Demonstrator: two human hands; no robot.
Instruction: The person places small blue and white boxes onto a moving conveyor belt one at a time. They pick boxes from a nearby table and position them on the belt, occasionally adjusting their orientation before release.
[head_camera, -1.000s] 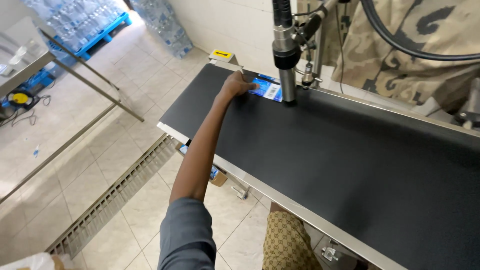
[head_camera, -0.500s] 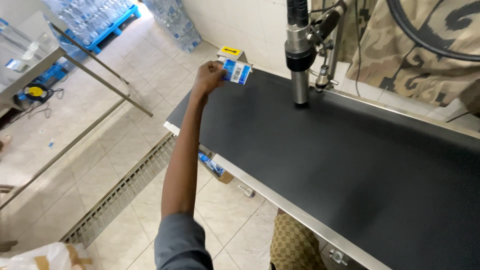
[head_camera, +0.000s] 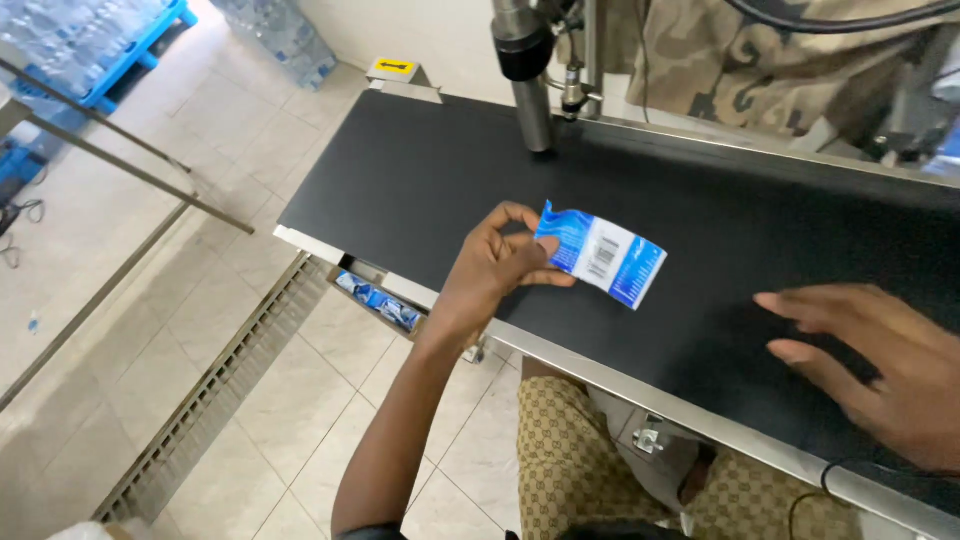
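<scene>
— Seen from the head camera: what in the left hand (head_camera: 495, 270)?

— Pinching one end of a blue-and-white label (head_camera: 600, 255), thumb beneath, fingers curled over the top edge. Held flat, just above the black conveyor belt (head_camera: 420, 180), near its front edge.

— And the right hand (head_camera: 880, 365)?

— Fingers spread, nothing gripped. Hovering low over the belt at the right side, well apart from the label; cannot tell whether touching the surface.

— Behind the label?

— A metal print head (head_camera: 525, 70) hanging upright over the far side of the belt, tip just above the surface. Beside it, a thinner metal post (head_camera: 573, 95). Farther back, a camouflage-patterned cloth (head_camera: 740, 60) with a black hose (head_camera: 840, 18) across it.

— Left of the belt?

— A yellow sticker with an arrow (head_camera: 396, 67) at the belt's end. Tiled floor (head_camera: 180, 220) with a long drain grate (head_camera: 215, 385). Packs of bottled water (head_camera: 270, 35) and a blue pallet (head_camera: 120, 65) at the far left.

— Under the front edge?

— Small blue packets (head_camera: 380, 300) tucked below the frame, and patterned trousers (head_camera: 570, 450).
</scene>
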